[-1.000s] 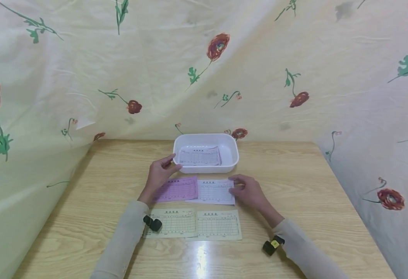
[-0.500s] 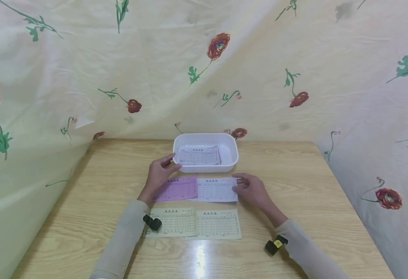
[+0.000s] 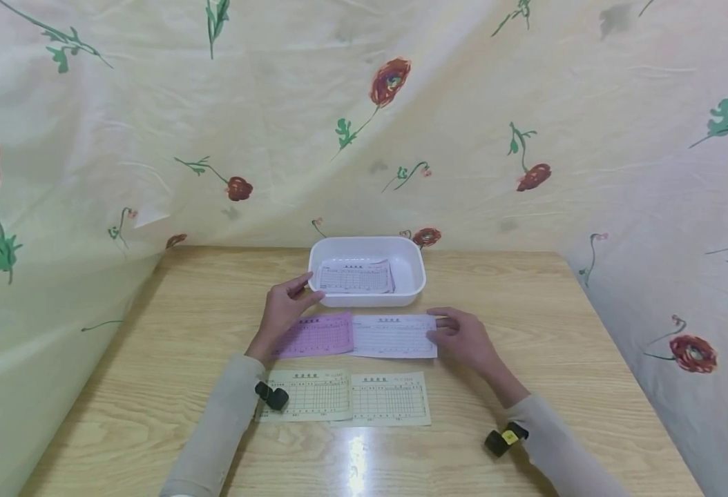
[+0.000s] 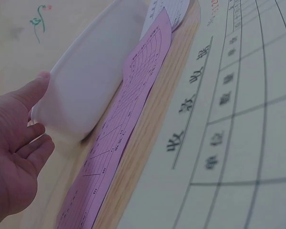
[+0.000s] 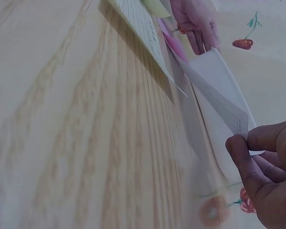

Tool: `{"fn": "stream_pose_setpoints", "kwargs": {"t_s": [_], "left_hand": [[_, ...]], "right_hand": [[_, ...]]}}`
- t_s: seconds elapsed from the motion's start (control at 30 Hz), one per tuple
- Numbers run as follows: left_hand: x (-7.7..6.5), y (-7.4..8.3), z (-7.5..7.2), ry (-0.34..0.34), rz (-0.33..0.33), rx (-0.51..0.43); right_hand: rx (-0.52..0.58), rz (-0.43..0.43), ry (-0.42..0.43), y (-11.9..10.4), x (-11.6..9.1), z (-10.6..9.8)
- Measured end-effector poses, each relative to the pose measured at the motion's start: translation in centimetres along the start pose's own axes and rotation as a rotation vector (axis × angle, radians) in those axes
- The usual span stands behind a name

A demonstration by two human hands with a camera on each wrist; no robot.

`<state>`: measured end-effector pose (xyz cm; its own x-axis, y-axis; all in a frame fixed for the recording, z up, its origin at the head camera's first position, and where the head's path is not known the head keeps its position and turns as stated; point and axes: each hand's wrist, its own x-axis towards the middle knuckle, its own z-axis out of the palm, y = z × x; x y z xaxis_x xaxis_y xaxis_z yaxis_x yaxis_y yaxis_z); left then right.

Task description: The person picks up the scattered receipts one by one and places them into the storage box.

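My right hand pinches the right edge of a pale white receipt between thumb and fingers; in the right wrist view that receipt is raised at the pinched end. A pink receipt lies at its left, overlapping its left end. My left hand grips the left front corner of a white plastic tray, thumb at the front and fingers at the side. The left wrist view shows the fingers against the tray's wall. Inside the tray lies a pale receipt with purplish edges under it.
Two cream receipts, one on the left and one on the right, lie overlapping nearer the person on the wooden table. A floral cloth hangs behind the table and along both sides.
My right hand has slid to the right, drawing the white receipt with it, so more of its length shows beside the pink one. The left hand and tray have stayed put.
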<state>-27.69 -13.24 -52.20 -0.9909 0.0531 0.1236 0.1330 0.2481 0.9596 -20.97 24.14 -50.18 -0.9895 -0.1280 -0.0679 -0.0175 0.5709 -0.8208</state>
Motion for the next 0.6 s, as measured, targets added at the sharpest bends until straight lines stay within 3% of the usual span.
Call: {"fn": "stream_pose_setpoints", "kwargs": {"t_s": [0.6], "left_hand": [[0.0,-0.1,0.0,-0.001,-0.002,0.006]], "right_hand": [[-0.045,-0.051,0.03,1.7,-1.2,-3.0]]}}
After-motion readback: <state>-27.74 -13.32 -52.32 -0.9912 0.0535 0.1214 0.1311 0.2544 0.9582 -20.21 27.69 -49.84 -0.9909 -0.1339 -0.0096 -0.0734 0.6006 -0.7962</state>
